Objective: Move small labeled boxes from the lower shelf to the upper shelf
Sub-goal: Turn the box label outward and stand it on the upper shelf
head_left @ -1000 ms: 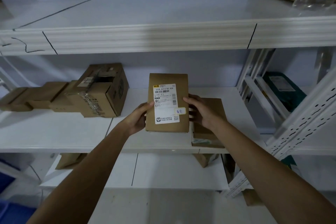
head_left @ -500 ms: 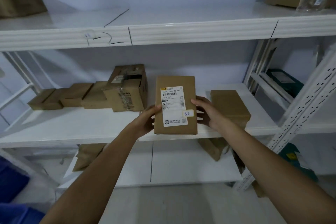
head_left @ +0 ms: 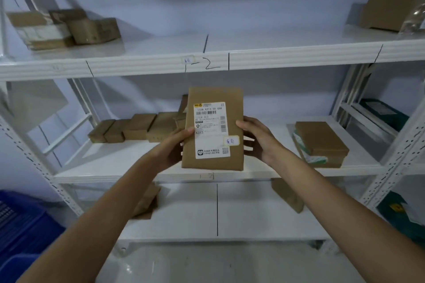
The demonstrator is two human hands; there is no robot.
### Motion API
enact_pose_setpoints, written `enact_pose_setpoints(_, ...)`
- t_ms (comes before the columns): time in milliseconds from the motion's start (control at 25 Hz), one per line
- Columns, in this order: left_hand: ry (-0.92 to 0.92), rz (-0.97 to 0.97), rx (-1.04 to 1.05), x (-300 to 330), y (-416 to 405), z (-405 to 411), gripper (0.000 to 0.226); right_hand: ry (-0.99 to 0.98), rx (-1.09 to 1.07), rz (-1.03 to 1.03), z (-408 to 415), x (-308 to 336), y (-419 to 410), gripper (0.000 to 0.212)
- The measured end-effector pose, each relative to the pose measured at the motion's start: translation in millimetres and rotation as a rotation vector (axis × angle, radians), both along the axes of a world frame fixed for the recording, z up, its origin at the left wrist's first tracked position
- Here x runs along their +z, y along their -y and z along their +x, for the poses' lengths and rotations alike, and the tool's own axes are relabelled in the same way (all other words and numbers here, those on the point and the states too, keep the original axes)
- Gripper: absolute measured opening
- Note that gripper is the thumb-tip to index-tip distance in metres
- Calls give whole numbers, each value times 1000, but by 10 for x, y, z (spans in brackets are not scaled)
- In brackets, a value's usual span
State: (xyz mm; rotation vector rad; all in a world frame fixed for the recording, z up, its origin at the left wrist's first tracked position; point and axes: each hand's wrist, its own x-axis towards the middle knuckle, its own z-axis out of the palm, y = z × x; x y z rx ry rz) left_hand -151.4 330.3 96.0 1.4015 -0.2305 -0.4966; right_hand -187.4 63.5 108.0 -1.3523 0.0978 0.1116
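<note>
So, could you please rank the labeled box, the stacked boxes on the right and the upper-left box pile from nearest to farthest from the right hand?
1. Labeled box: held in the right hand.
2. Stacked boxes: to its right, same shelf.
3. Box pile: far upper left, on the upper shelf.

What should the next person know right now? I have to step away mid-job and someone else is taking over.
Left hand and right hand together hold one labeled box upright, in the air in front of the middle shelf.
A row of small boxes and a stacked pair sit on that shelf.
The upper shelf already carries boxes at both ends.
Left: set the held box up there, then the rest.
</note>
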Motion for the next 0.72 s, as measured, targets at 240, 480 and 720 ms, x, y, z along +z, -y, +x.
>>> enact_pose_setpoints(240, 207, 18, 100, 1151, -191, 174, 46, 197, 40, -40, 344, 1073, -237, 44)
enact_pose_setpoints(480, 382, -55, 37, 2119, -393, 718, 104, 356, 57, -145, 760, 2117, -416, 56)
enact_pose_setpoints(720, 491, -23, -40, 2619, -610, 1413, 109, 483, 5, -154, 1342, 2559, -661, 52)
